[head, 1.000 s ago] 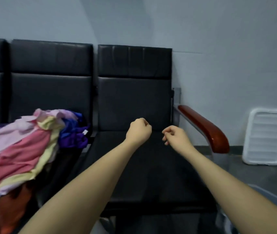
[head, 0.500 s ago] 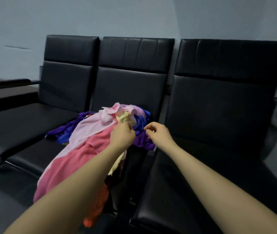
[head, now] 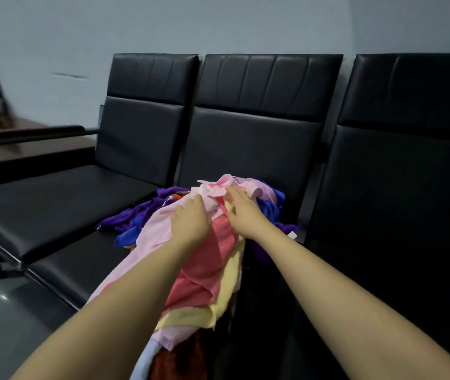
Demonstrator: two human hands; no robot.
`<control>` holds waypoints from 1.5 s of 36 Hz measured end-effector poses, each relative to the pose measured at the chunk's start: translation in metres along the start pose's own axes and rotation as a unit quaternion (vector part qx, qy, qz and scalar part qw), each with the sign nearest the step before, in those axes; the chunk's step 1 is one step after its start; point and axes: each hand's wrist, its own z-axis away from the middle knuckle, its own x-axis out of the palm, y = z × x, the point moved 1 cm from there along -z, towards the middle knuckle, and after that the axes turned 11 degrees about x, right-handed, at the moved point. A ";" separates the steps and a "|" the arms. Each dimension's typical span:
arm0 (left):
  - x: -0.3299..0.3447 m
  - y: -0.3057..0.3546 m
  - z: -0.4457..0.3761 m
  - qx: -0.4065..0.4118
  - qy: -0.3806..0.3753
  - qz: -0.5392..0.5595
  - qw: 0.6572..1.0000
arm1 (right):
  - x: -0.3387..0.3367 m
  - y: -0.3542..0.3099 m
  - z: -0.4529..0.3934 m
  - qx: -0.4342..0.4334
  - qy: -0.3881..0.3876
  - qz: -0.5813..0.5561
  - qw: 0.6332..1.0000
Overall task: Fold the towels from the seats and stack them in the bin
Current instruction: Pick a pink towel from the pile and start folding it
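- towel pile (head: 191,270): heaped on the middle seat (head: 81,267), centre to lower centre of frame; pink, coral, yellow, purple, blue and orange cloths mixed, unfolded
- light pink towel (head: 155,234) lies on top, bunched at the far end
- left hand (head: 191,219): fingers extended, flat on the light pink towel, no grip
- right hand (head: 241,209): fingers extended, resting on the bunched top, just beside the left
- outward: left seat (head: 40,198), right seat (head: 382,270), all black; dark armrest (head: 26,133) at left edge
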 end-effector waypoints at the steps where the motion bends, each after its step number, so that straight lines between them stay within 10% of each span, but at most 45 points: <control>1: 0.001 0.000 -0.002 0.002 -0.006 -0.013 1.000 | 0.000 0.001 -0.001 0.013 0.000 0.004 1.000; 22: -0.041 0.021 0.026 0.080 0.201 0.178 0.960 | -0.005 0.004 0.024 0.033 0.116 -0.082 0.989; 37: -0.095 0.057 0.065 0.141 0.211 0.200 0.946 | -0.044 -0.011 0.088 0.039 -0.031 -0.295 0.954; 47: -0.072 0.033 0.098 0.013 -0.068 -0.095 0.993 | -0.039 -0.009 0.126 0.114 -0.008 -0.318 0.941; 54: -0.069 0.045 0.110 -0.028 -0.053 0.083 0.995 | -0.051 -0.012 0.136 0.094 0.034 -0.364 0.926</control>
